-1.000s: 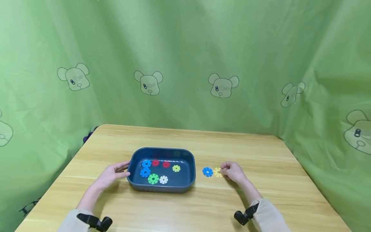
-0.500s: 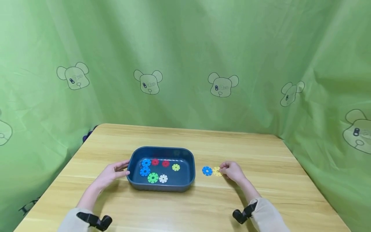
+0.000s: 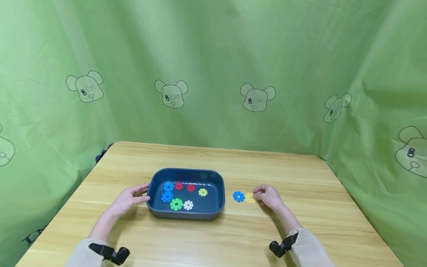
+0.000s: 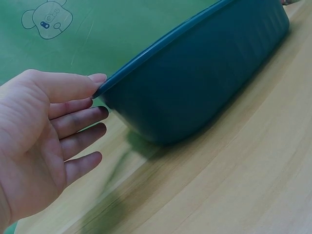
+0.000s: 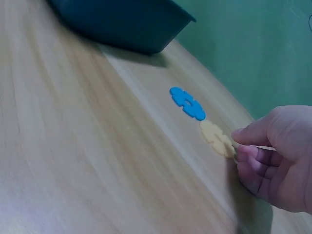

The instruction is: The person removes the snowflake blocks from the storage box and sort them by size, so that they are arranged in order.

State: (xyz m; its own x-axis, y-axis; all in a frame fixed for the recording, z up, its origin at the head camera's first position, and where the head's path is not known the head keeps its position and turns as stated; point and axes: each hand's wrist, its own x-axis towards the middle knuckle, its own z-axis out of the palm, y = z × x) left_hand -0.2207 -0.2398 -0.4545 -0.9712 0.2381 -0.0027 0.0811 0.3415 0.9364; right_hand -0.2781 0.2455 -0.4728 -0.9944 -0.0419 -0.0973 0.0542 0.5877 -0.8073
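A dark blue rectangular tray (image 3: pixel 186 215) stands on the wooden table, with several notched plastic snowflake discs (image 3: pixel 176 204) lying flat in it. At its left end is my left hand (image 3: pixel 128 199); in the left wrist view the thumb touches the rim and the other fingers (image 4: pixel 80 117) extend loosely beside the outer wall. My right hand (image 3: pixel 268 197) pinches the right edge of a yellow snowflake disc (image 5: pixel 214 138), which lies on the table partly covered by the fingertips. Touching or nearly touching that disc on the left is a blue snowflake disc (image 3: pixel 238 196).
The wooden table (image 3: pixel 213 244) reaches back to a green curtain (image 3: pixel 213 48) printed with bear heads. Both discs outside the tray lie to its right. A black camera mount (image 3: pixel 283 245) is strapped at each wrist.
The view has shifted very slightly. Both hands, the tray and the discs keep nearly the same places, and the right fingers cover a bit more of the yellow snowflake disc.
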